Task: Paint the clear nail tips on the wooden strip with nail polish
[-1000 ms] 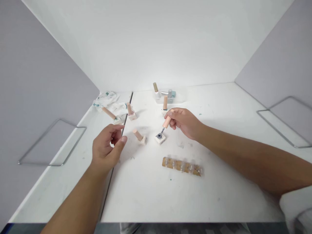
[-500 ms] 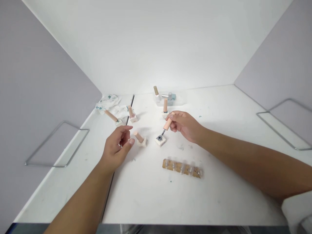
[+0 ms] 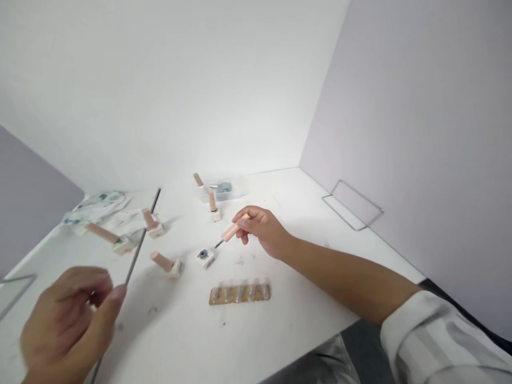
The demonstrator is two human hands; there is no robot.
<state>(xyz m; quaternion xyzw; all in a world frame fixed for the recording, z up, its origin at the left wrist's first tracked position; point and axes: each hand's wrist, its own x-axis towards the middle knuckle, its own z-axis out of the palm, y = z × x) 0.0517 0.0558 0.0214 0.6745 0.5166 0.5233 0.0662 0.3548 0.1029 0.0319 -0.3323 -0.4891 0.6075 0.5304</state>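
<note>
The right hand [image 3: 262,230] pinches a peach-coloured cylindrical brush cap [image 3: 232,231], with the bristle tip just beside the small square white open bottle [image 3: 205,257] (grey at its neck). The left hand [image 3: 68,320], blurred, is loosely open and well apart from both.

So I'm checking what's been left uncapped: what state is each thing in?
open bottle: upright, uncapped.
brush cap: out of the bottle, pinched in the right hand.
left hand: empty, fingers curled, blurred.
near bottle: capped, tipped over.
far bottle: capped, upright.
nail tip strip: lying flat.
</note>
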